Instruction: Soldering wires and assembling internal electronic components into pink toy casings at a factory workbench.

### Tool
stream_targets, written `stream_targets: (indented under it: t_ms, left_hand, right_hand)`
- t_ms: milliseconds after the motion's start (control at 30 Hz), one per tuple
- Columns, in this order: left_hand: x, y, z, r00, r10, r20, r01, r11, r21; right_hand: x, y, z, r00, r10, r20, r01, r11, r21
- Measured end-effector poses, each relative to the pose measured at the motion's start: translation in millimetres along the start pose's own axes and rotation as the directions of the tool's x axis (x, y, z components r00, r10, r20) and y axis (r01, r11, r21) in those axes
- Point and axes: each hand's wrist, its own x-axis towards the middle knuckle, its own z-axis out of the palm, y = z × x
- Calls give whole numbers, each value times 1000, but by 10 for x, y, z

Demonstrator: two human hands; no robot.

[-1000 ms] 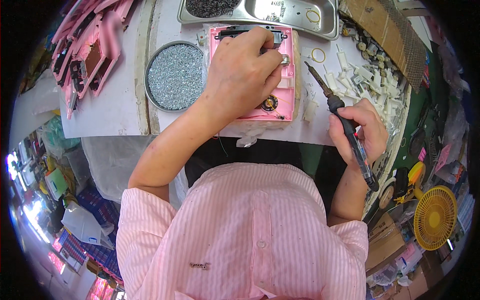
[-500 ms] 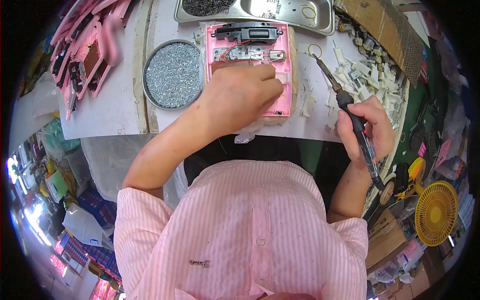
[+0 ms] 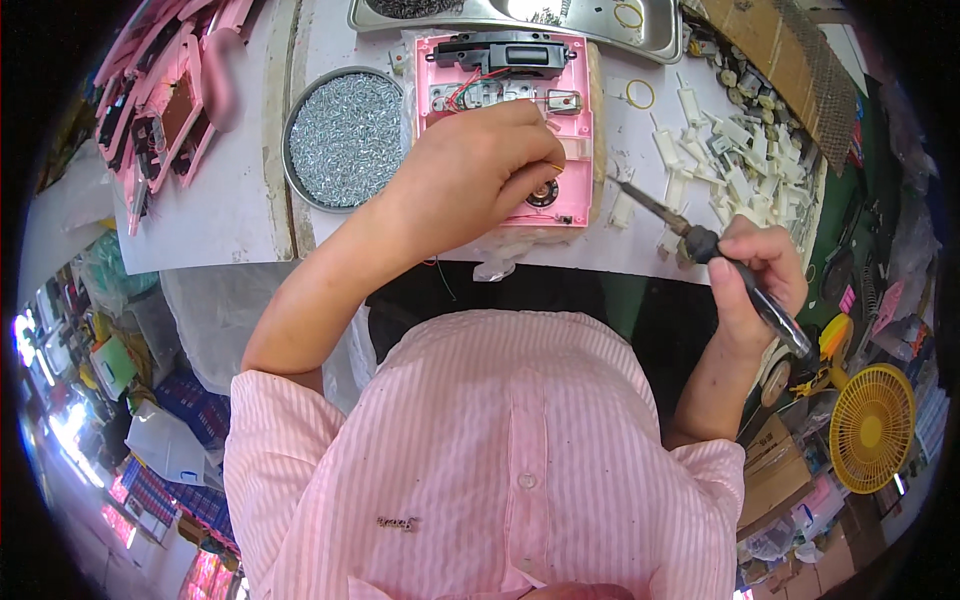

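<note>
A pink plastic housing [image 3: 583, 90] lies open at the table's front edge, with a black module [image 3: 515, 57], metal plates and thin red and green wires inside. My left hand [image 3: 475, 165] reaches over its middle, fingers pinched. A thin yellowish wire [image 3: 556, 167] shows at the fingertips; the rest of it is hidden. Just below the fingers, a round dark part [image 3: 543, 193] sits partly covered in the housing. My right hand [image 3: 758, 280] grips a black-handled soldering iron [image 3: 703, 244]. Its tip points left and stays a little apart from the housing's right edge.
Left of the housing stands a round tray [image 3: 289, 150] of small metal pieces. A steel tray [image 3: 600, 45] is behind it. White plastic parts [image 3: 735, 165] lie in a pile at right beside cardboard [image 3: 780, 70]; pink shells [image 3: 180, 100] are heaped at far left.
The soldering iron's tip has swung toward me and slightly left, nearer the housing's lower right side. My right hand has shifted right. The round dark part has come into sight below my left fingers.
</note>
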Motion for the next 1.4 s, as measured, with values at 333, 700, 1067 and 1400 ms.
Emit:
stream_targets:
  t_ms: [333,700,1067,1400]
  left_hand:
    - [12,33,38,998,16,53,-26,978,206]
    - [-11,13,49,997,48,52,-59,967,246]
    - [-10,-3,31,994,77,75,-95,952,290]
    - [-66,-17,99,988,-18,-156,19,1000,6]
  right_hand:
    - [72,-76,276,945,322,60,-322,947,-1]
    - [136,9,313,959,269,87,-264,962,-66]
    - [40,-94,172,958,277,-74,-277,961,12]
    - [55,-87,71,975,161,-151,-173,982,-70]
